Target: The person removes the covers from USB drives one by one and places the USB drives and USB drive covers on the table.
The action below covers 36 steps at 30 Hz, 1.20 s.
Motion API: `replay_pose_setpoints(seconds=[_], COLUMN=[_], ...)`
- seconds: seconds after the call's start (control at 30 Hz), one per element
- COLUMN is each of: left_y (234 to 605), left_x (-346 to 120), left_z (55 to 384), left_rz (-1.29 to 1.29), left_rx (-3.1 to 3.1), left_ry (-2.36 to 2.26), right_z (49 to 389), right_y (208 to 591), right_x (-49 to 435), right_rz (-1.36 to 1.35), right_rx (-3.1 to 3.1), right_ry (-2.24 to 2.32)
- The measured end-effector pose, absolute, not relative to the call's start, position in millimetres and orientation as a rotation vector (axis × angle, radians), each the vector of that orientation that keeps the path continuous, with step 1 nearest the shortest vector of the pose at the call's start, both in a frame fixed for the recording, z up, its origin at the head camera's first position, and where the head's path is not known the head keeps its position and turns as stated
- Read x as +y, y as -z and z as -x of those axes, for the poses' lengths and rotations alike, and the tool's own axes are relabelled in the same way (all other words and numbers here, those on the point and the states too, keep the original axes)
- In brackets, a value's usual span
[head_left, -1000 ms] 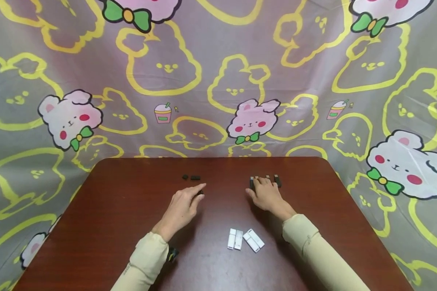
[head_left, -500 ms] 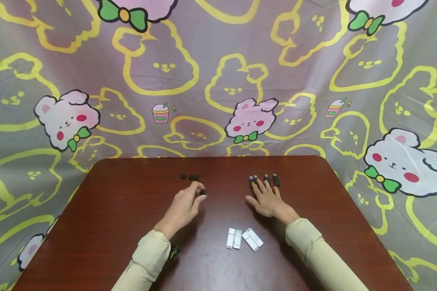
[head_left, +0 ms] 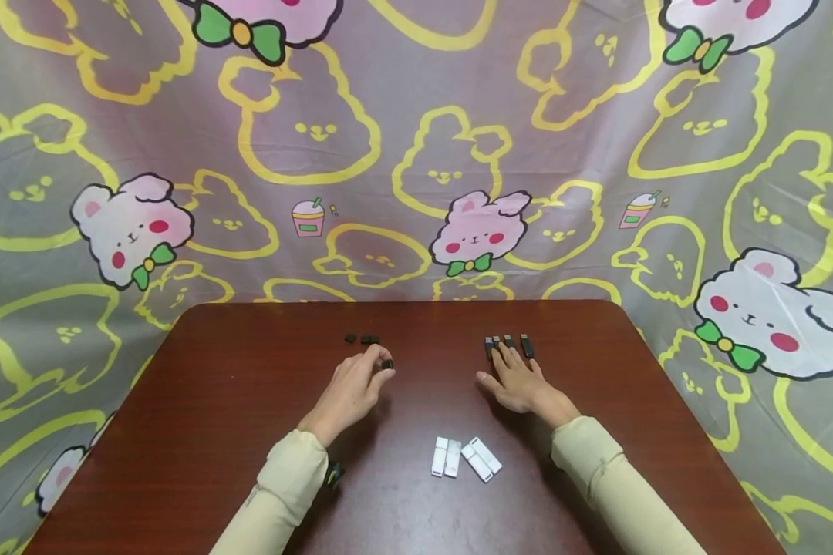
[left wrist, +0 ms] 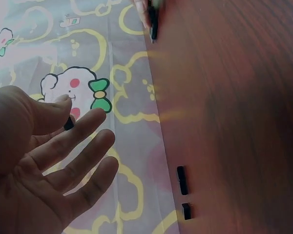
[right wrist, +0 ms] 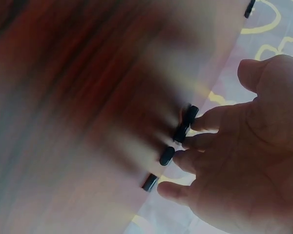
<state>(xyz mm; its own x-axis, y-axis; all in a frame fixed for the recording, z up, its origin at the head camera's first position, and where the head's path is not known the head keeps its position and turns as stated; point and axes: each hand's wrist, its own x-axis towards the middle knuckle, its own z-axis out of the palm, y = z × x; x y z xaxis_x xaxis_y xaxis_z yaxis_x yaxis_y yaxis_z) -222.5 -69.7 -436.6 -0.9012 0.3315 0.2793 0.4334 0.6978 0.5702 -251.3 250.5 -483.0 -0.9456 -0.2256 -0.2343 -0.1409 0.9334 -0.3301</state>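
My left hand (head_left: 345,391) pinches a small black cap (head_left: 387,364) between thumb and fingers, above the table. The other fingers are spread loosely in the left wrist view, where the cap (left wrist: 69,123) is mostly hidden. More small black caps (head_left: 370,340) lie at the far left of the table. My right hand (head_left: 521,387) reaches over a row of several black USB flash drives (head_left: 527,347), metal plugs pointing away. Its fingers are extended, with fingertips against the drives. In the right wrist view, the fingertips meet the ends of the black flash drives (right wrist: 167,156).
White USB flash drives (head_left: 481,459) lie in pairs near the middle front of the brown table (head_left: 180,432). A patterned cloth (head_left: 361,177) hangs behind the table's far edge. A dark wrist device (head_left: 334,473) shows by the left sleeve.
My right hand has shifted slightly right, and the two leftmost black flash drives have slid right, close to the third. The left index finger, straight a second ago, is now bent by the cap.
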Motion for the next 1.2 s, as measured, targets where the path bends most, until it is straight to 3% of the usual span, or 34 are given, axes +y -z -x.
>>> replay_pose_setpoints(seconds=[0.57,0.8,1.2], left_y=[449,448,477], left_x=[-88,-78,-57], left_z=[274,304,341], left_rz=[0.532,0.498,0.476], left_rx=[-2.818,-2.825,-2.958], left_ry=[0.846,0.776,0.527], right_z=[253,243,208], right_y=[480,453,418], right_x=[262,257,239], right_rz=[0.280,0.375,0.576], right_rx=[2.959,3.030,3.142], right_ry=[0.562,0.659,0.681])
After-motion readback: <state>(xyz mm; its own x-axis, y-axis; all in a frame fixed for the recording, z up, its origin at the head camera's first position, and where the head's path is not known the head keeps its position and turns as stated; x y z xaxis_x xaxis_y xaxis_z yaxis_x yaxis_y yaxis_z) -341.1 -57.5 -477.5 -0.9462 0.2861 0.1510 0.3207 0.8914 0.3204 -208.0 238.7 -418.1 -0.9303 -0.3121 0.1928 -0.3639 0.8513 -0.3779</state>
